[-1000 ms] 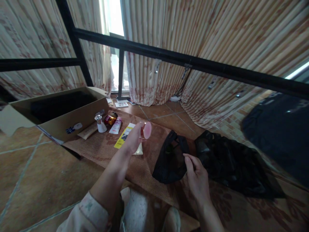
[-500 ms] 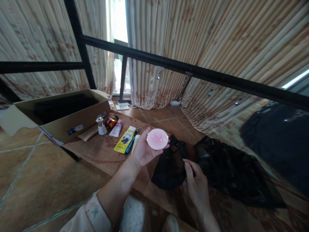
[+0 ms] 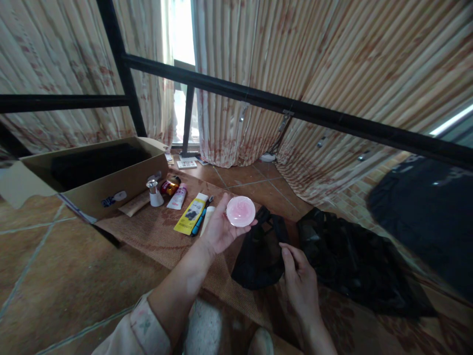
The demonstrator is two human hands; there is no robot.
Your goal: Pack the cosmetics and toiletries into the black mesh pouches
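A round pink jar [image 3: 241, 211] with a shiny rim rests in my left hand [image 3: 219, 231], whose fingers curl beneath and behind it. My right hand [image 3: 301, 273] pinches the edge of a black mesh bag [image 3: 258, 264] between thumb and fingers. The bag lies on the brown cloth-covered surface [image 3: 155, 241], just right of the jar. Left of my left hand are a pale tube [image 3: 207, 219], a blue toothbrush [image 3: 199, 223] and a yellow toothpaste tube [image 3: 190, 215]. Farther left sit a pink-and-white tube [image 3: 178, 196], an amber bottle [image 3: 170, 186] and a white bottle with a silver top [image 3: 154, 194].
An open cardboard box [image 3: 111, 190] with dark contents stands at the left. A larger black mesh bag [image 3: 354, 266] lies at the right. A dark metal rail [image 3: 236, 92] crosses in front of the curtains [image 3: 229, 128]. Tiled floor [image 3: 33, 266] shows at lower left.
The pink jar has tilted slightly in my left hand and shifted a little up. My right hand keeps its hold on the black mesh bag, almost unmoved.
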